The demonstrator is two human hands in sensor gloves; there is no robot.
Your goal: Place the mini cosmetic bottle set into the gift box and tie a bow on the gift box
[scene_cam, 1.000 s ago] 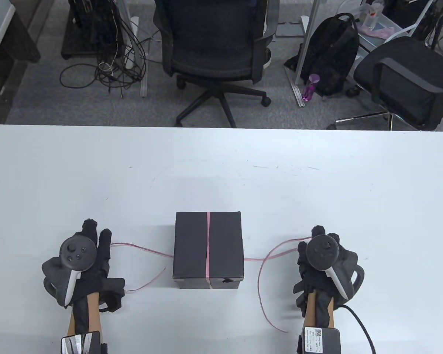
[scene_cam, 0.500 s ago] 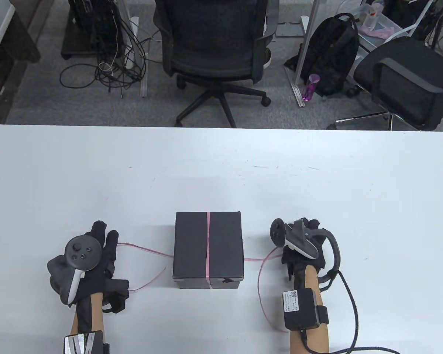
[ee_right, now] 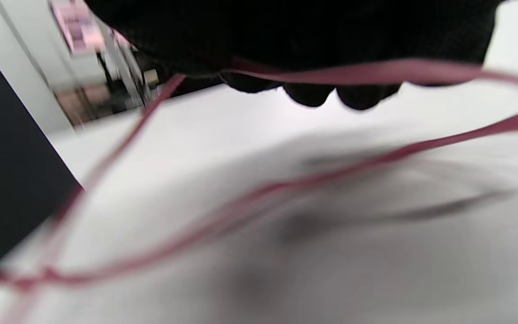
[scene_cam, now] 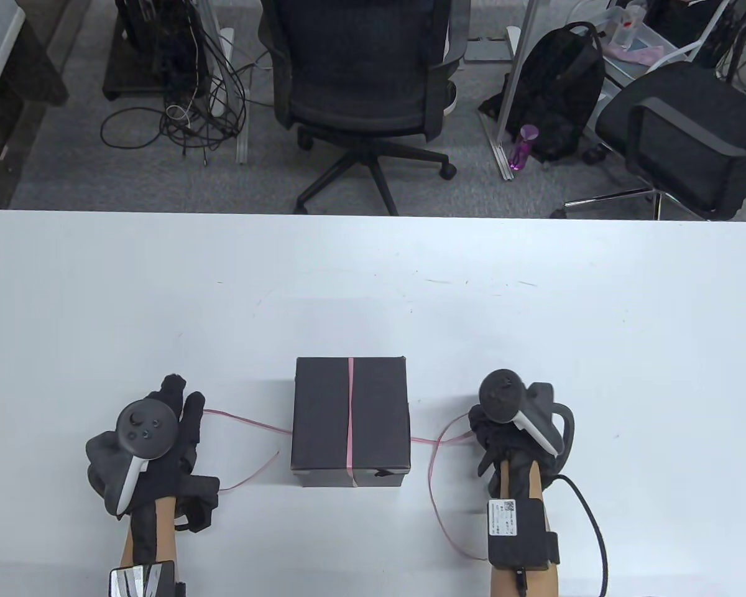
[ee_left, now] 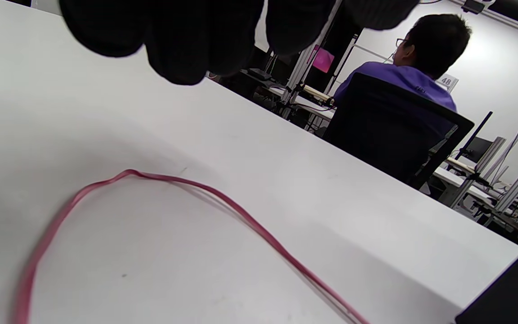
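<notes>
White surface [scene_cam: 534, 323] carries the closed black gift box [scene_cam: 350, 415], pink ribbon [scene_cam: 350, 410] over its lid; right hand [scene_cam: 510, 435] pinches one tail, left hand [scene_cam: 161, 435] lies relaxed by the other; even, gentle pulls should suit the bow.

I'm working in an office: behind the white table [scene_cam: 373, 280], a swivel chair [scene_cam: 363, 81], tangled floor cables [scene_cam: 186, 106] and a backpack [scene_cam: 562, 93].
</notes>
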